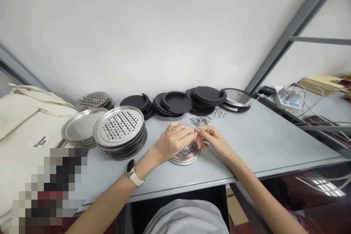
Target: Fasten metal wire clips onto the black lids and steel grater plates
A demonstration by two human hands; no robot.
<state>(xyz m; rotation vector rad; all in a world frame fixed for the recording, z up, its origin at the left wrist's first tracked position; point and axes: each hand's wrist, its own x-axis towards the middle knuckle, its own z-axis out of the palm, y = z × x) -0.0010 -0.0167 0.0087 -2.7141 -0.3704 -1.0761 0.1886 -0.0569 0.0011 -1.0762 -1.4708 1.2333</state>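
A round metal grater plate (pixel 185 155) with rows of slots lies near the front edge of the grey table. My left hand (pixel 175 140) is over it, fingers bent toward the right and covering much of the plate. The fingertips of my right hand (pixel 210 139) are pinched together by the plate's right rim. Both hands meet there, at something too small to make out. Just behind them lies a pile of thin wire clips (pixel 201 120), with small metal rings (pixel 219 112) beside it.
To the left stand stacks of slotted plates (pixel 119 128) and plain metal lids (pixel 79 126). Stacks of black round holders (pixel 178 102) line the wall, with grater-topped discs (pixel 237 97) at the right end. A cream bag (pixel 24 117) sits far left; a metal frame post (pixel 274 44) rises right.
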